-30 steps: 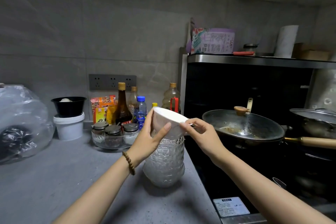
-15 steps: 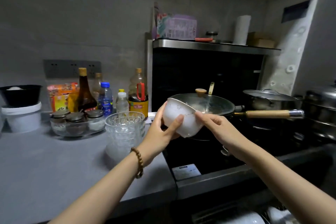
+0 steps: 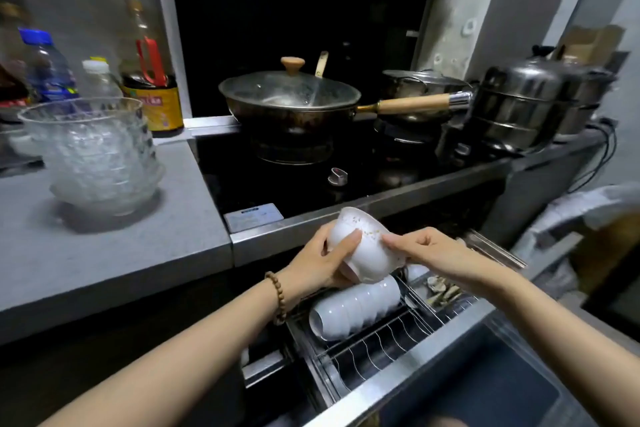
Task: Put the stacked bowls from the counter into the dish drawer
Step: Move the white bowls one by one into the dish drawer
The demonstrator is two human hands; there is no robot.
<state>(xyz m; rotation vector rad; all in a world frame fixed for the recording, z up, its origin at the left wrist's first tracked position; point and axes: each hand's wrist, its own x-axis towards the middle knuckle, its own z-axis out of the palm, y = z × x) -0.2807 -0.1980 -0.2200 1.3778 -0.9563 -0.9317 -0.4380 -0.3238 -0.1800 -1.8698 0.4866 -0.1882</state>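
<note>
A white bowl (image 3: 369, 253) with small specks inside is held tilted on its side just above the open dish drawer (image 3: 374, 354). My left hand (image 3: 322, 262) grips its base and left wall; my right hand (image 3: 429, 251) pinches its rim on the right. Directly beneath it, a row of white bowls (image 3: 353, 308) lies on its side in the drawer's wire rack. A stack of clear textured glass bowls (image 3: 93, 152) stands on the grey counter (image 3: 104, 246) at the left.
A lidded wok (image 3: 291, 97) with a wooden handle sits on the black stove, pots and a steel steamer (image 3: 523, 104) to its right. Bottles (image 3: 152, 80) stand behind the glass bowls. Cutlery lies in the drawer's right compartment (image 3: 443, 291).
Both hands carried the white bowl off the glass stack, right past the stove front and down to the open drawer. The view tilted down with it.
</note>
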